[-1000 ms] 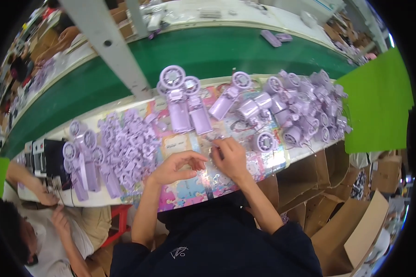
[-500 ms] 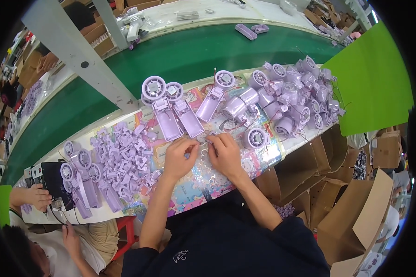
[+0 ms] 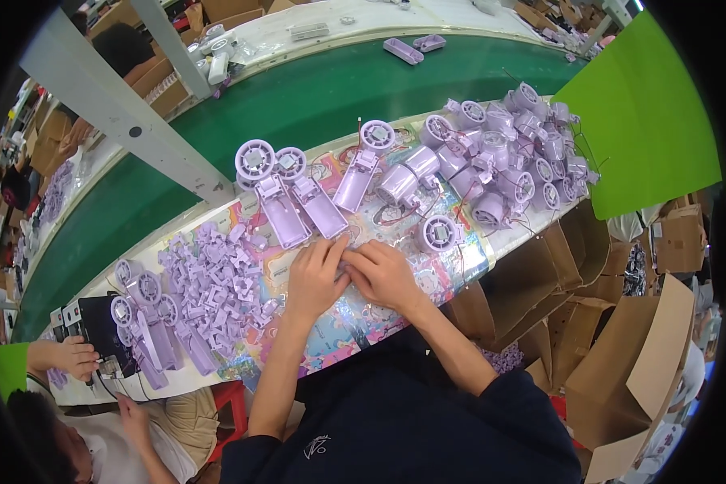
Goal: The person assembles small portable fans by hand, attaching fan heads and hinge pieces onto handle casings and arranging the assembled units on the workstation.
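Note:
My left hand [image 3: 315, 278] and my right hand [image 3: 385, 276] rest side by side on a colourful printed mat [image 3: 348, 329]. Their fingertips meet over a small lilac part that the fingers mostly hide. Just beyond the fingers lie two open lilac hand-fan shells [image 3: 273, 198] [image 3: 319, 206] and a third one [image 3: 356, 171]. A round lilac fan head [image 3: 437, 232] with thin wires sits to the right of my right hand. A heap of small lilac parts [image 3: 214, 270] lies to the left of my left hand.
A pile of lilac fan heads with wires [image 3: 512, 149] fills the bench's right end. Behind the bench runs a green conveyor belt [image 3: 339, 89], crossed by a grey metal beam [image 3: 113, 105]. A co-worker's hand [image 3: 77, 356] and black device [image 3: 98, 323] are lower left; cardboard boxes [image 3: 645, 371] stand lower right.
My hands have stayed together on the mat, working the small part between the fingertips. The view has shifted slightly as my head moved; the piles have not moved.

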The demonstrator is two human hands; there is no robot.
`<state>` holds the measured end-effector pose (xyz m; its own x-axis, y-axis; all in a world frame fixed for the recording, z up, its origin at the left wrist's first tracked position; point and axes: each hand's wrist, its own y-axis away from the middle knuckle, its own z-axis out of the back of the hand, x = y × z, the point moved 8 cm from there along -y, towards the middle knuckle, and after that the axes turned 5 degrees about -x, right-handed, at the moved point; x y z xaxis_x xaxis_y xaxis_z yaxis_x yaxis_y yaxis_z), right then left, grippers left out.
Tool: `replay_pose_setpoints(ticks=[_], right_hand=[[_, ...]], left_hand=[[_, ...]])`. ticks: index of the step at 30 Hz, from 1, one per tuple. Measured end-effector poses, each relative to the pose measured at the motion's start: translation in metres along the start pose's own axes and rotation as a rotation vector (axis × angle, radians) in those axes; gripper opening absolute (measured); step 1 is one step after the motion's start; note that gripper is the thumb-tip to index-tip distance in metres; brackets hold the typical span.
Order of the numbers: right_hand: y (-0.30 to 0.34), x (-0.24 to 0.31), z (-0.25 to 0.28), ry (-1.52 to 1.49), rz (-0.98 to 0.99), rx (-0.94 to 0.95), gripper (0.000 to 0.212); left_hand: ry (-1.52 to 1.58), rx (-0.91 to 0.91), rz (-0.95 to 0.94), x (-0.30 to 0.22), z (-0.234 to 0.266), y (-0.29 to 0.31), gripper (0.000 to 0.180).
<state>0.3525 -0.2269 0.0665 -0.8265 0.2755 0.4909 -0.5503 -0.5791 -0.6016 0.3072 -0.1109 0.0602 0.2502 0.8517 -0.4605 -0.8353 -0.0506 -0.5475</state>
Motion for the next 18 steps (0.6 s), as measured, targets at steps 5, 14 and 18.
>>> replay_pose_setpoints(ticks=[5, 14, 18], right_hand=[[-0.003, 0.010, 0.009, -0.055, 0.000, -0.042, 0.028], [0.008, -0.018, 0.008, -0.068, -0.263, -0.129, 0.029], [0.006, -0.014, 0.001, -0.083, -0.225, -0.092, 0.028]], left_hand=[[0.041, -0.060, 0.046, 0.009, 0.003, 0.007, 0.039], [-0.472, -0.386, 0.366, -0.010, 0.063, 0.029, 0.036], [-0.392, -0.394, 0.097, -0.021, 0.046, 0.042, 0.028]])
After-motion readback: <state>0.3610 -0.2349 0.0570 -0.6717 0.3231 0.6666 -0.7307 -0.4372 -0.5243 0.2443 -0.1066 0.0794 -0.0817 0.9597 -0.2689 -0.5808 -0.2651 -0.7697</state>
